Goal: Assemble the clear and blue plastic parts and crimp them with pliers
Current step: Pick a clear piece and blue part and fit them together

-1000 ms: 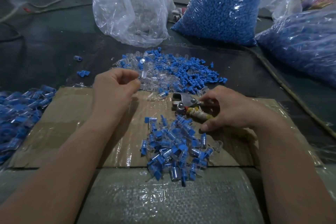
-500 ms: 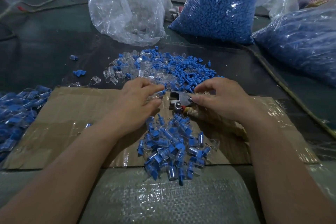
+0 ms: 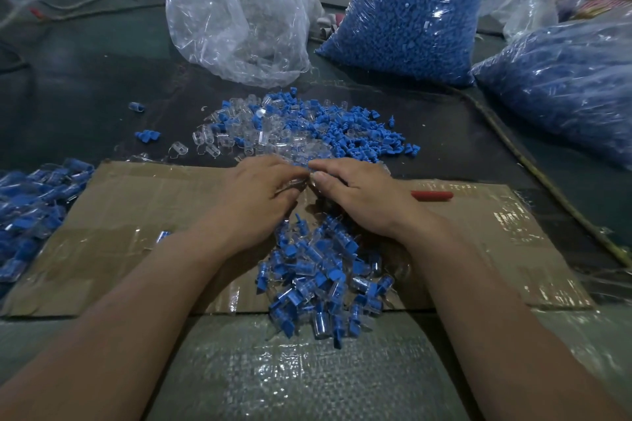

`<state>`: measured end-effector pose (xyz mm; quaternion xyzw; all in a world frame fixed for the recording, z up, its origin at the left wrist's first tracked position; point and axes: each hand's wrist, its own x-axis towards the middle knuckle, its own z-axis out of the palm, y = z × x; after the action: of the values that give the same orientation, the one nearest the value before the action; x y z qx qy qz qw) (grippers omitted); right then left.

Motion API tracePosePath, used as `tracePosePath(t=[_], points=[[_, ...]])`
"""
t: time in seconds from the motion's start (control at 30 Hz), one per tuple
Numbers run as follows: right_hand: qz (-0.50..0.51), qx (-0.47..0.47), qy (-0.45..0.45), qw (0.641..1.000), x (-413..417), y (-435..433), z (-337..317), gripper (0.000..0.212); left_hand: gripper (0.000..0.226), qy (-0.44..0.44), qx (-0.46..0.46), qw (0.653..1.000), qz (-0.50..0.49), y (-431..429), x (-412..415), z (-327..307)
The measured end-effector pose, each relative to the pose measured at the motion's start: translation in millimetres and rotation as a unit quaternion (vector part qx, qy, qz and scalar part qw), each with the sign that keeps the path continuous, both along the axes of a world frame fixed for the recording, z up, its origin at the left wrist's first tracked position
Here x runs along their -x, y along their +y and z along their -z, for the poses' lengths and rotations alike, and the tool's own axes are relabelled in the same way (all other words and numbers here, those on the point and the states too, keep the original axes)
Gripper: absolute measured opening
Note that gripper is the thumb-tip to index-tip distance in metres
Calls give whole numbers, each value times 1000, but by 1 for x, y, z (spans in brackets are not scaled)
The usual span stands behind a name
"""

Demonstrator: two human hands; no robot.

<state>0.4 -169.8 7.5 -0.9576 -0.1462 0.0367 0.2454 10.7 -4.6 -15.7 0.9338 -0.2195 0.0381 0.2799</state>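
Working over the cardboard (image 3: 136, 215), parts are taken from the loose pile (image 3: 307, 133) at its far edge; the finished pile (image 3: 318, 277) lies near. The left hand (image 3: 260, 195) and right hand (image 3: 355, 195) are set tip to tip, fingers curled. A clear part (image 3: 297, 182) seems pinched in the left; what the right holds cannot be told. A blue plug should be seated squarely before the pliers (image 3: 431, 195), lying to the right, are used.

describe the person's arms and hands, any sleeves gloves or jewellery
The left hand and right hand are bare, with no gloves. No ring, watch or bracelet shows on either. No sleeves are in view: both arms are uncovered right down to the bottom edge of the picture. The one nail that shows clearly, on the right thumb, is short and looks unpainted.
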Motion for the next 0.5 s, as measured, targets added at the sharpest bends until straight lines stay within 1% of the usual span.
tracePosePath(t=[0.07,0.27,0.5], points=[[-6,15,6,1000,-1,0,0,43,35,-5,0,1000,0,-1,0,-2],[-18,-17,8,1000,-6,0,2,28,32,-14,34,999,-5,-2,1,-4],[-31,-44,-4,999,-8,4,3,33,31,-13,51,998,-36,-3,2,-5]])
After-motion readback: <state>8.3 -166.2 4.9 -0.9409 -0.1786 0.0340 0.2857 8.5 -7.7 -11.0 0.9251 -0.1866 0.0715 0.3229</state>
